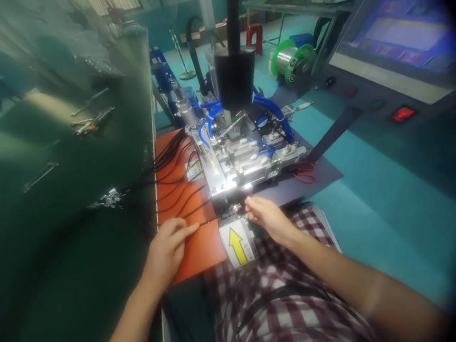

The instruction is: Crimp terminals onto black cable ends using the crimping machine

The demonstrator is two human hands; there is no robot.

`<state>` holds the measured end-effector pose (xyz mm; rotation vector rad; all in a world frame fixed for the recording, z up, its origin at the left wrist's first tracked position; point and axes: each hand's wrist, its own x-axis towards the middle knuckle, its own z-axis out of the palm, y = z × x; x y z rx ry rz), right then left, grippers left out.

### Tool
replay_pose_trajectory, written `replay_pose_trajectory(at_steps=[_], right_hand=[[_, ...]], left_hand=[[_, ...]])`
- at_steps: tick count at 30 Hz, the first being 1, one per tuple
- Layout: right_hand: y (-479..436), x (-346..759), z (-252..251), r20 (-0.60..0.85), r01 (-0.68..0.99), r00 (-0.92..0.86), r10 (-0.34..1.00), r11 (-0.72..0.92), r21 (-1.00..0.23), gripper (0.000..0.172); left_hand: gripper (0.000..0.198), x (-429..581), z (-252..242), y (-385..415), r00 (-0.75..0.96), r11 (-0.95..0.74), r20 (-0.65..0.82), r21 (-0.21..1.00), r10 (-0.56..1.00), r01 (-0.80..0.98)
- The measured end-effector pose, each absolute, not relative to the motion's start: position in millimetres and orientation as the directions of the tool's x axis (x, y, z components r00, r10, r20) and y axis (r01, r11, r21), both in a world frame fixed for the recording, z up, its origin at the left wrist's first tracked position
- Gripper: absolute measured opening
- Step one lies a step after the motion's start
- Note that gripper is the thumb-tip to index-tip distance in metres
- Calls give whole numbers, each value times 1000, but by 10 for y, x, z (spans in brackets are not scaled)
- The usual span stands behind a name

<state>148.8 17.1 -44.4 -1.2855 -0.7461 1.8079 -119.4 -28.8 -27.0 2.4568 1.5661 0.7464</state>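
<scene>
Left hand [166, 248] is laid open on the orange mat [199, 249], fingers pressed on the black cable [205, 222]; the cable's end is pinched by the right hand [266, 217] at the front edge of the metal fixture [242, 164].

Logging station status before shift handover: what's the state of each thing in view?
Left hand: flat on orange mat, fingers on black cable.
Right hand: at fixture front, grip unclear.
Red lamp: lit.
Screen: on.
Scissors: lying on dark mat.
</scene>
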Motion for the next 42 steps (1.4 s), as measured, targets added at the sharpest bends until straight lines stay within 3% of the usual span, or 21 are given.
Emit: replay_pose_trajectory(at_steps=[10, 21, 31, 42], right_hand=[[-446, 1938, -791, -633, -189, -85, 769, -637, -748, 36], [-773, 1999, -971, -652, -145, -166, 739, -673, -726, 36], [-1093, 1914, -1477, -716, -53, -238, 657, -745, -665, 42], [-1077, 1905, -1245, -660, 85, -335, 672, -676, -732, 44]], left_hand=[[34, -1149, -212, -266, 248, -356, 281, 452, 927, 818], [33, -1140, -222, 80, 132, -276, 323, 454, 937, 847], [31, -1134, -250, 61, 89, -236, 301, 496, 949, 835], [28, -1151, -298, 90, 104, -262, 318, 509, 942, 820]])
